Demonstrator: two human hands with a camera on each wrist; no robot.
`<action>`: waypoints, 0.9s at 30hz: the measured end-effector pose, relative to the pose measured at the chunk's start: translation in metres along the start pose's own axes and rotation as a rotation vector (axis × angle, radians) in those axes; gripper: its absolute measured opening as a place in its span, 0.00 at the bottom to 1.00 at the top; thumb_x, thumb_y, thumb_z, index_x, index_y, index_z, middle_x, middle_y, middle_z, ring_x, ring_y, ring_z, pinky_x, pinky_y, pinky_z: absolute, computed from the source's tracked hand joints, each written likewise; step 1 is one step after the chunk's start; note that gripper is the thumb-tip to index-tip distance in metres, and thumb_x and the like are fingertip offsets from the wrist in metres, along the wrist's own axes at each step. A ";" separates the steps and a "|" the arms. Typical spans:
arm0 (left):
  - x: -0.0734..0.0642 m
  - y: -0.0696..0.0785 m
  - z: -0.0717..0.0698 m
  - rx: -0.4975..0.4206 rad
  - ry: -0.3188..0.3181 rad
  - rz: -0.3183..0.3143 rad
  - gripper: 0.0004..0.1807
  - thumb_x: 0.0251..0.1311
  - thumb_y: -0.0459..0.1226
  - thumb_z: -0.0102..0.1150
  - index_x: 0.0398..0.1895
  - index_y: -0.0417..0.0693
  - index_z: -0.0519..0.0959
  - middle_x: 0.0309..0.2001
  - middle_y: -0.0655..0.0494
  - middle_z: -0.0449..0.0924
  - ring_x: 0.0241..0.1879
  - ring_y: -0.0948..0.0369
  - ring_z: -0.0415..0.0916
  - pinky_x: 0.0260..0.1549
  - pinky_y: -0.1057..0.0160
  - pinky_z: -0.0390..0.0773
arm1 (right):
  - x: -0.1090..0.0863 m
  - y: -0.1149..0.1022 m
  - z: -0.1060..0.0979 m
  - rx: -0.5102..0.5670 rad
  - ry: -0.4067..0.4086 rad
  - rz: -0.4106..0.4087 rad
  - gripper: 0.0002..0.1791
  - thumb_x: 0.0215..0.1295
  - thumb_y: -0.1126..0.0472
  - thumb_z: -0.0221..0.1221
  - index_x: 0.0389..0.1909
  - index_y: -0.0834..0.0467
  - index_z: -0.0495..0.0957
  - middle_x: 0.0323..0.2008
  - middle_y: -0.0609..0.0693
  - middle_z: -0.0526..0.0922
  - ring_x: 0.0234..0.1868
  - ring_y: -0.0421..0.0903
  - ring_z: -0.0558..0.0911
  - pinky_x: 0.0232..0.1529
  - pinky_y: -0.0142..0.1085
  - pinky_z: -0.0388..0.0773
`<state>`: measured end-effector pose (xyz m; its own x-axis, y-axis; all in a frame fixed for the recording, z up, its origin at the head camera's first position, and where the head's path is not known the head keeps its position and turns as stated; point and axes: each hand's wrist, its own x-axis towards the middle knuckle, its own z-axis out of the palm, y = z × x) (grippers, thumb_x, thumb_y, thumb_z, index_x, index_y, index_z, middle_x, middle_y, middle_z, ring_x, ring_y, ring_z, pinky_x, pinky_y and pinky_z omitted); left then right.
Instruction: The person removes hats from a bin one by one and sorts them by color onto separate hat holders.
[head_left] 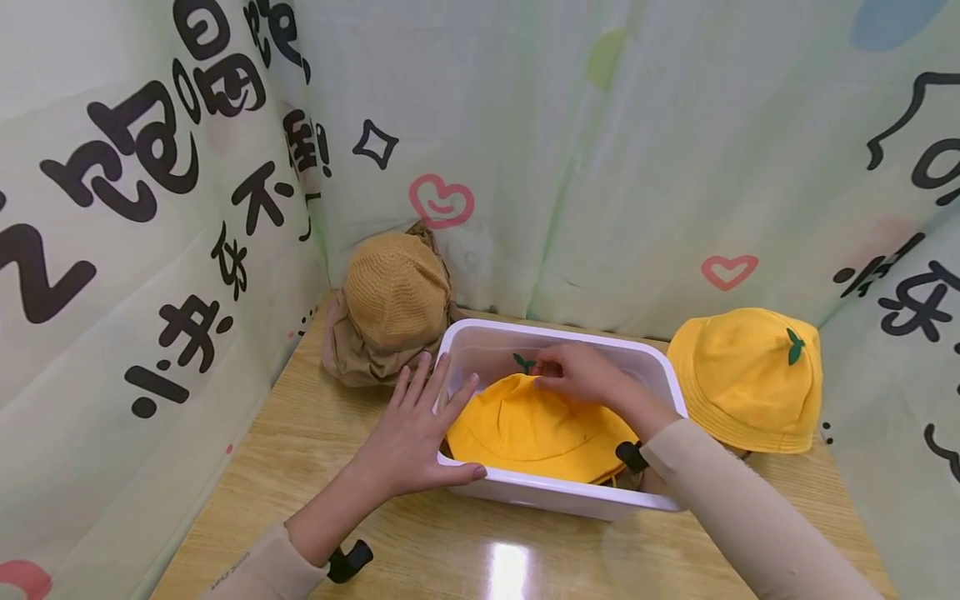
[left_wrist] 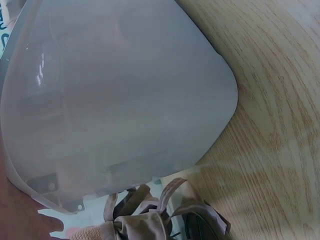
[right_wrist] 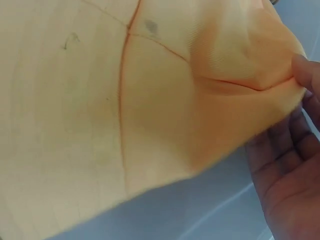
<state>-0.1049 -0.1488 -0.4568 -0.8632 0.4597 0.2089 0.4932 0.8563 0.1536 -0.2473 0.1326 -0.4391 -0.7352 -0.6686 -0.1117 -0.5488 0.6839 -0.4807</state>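
A yellow bucket hat (head_left: 525,433) with a green sprout on its crown lies inside a white plastic bin (head_left: 540,497). Reaching over the bin, my right hand (head_left: 581,373) pinches the top of this hat. The right wrist view shows the thumb of the right hand (right_wrist: 292,170) pressing the hat's cloth (right_wrist: 165,125) against the fingers. With fingers spread and straight, my left hand (head_left: 412,437) rests on the bin's left rim. In the left wrist view the bin's outer wall (left_wrist: 125,90) fills much of the picture, and only part of the left hand (left_wrist: 25,212) shows.
Another yellow hat (head_left: 742,383) with a sprout sits to the right of the bin. At the back left stands a tan knitted hat (head_left: 393,287) on top of brown cloth (head_left: 352,354). Printed curtains (head_left: 510,125) enclose the wooden table (head_left: 420,542) at the back and sides.
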 end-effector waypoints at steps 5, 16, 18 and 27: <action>0.001 0.000 0.000 0.003 0.005 0.003 0.59 0.50 0.80 0.43 0.81 0.64 0.42 0.80 0.39 0.36 0.78 0.40 0.28 0.73 0.36 0.43 | -0.001 -0.002 -0.005 -0.026 -0.012 -0.016 0.02 0.65 0.58 0.66 0.34 0.52 0.83 0.27 0.41 0.81 0.27 0.40 0.75 0.33 0.33 0.76; 0.001 -0.001 0.002 -0.008 0.013 0.003 0.60 0.50 0.79 0.44 0.81 0.61 0.44 0.80 0.41 0.34 0.78 0.41 0.28 0.72 0.36 0.43 | -0.005 -0.013 -0.027 -0.032 0.053 0.024 0.05 0.61 0.61 0.62 0.36 0.57 0.83 0.25 0.44 0.81 0.24 0.41 0.73 0.31 0.35 0.73; 0.000 -0.001 0.002 -0.010 0.010 0.001 0.60 0.50 0.79 0.45 0.81 0.61 0.44 0.80 0.40 0.34 0.78 0.41 0.27 0.72 0.36 0.43 | -0.006 -0.016 -0.031 -0.038 0.048 0.017 0.05 0.63 0.60 0.63 0.36 0.57 0.83 0.24 0.43 0.80 0.25 0.41 0.73 0.31 0.35 0.72; 0.001 0.000 0.000 -0.003 0.004 -0.002 0.62 0.50 0.79 0.46 0.81 0.62 0.37 0.80 0.41 0.33 0.78 0.41 0.28 0.72 0.35 0.44 | -0.017 -0.023 -0.038 -0.005 0.060 0.032 0.10 0.64 0.52 0.67 0.34 0.55 0.84 0.23 0.42 0.81 0.25 0.41 0.74 0.32 0.35 0.74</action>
<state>-0.1058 -0.1483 -0.4571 -0.8636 0.4571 0.2127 0.4919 0.8564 0.1567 -0.2370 0.1396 -0.3936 -0.7753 -0.6272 -0.0743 -0.5260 0.7063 -0.4738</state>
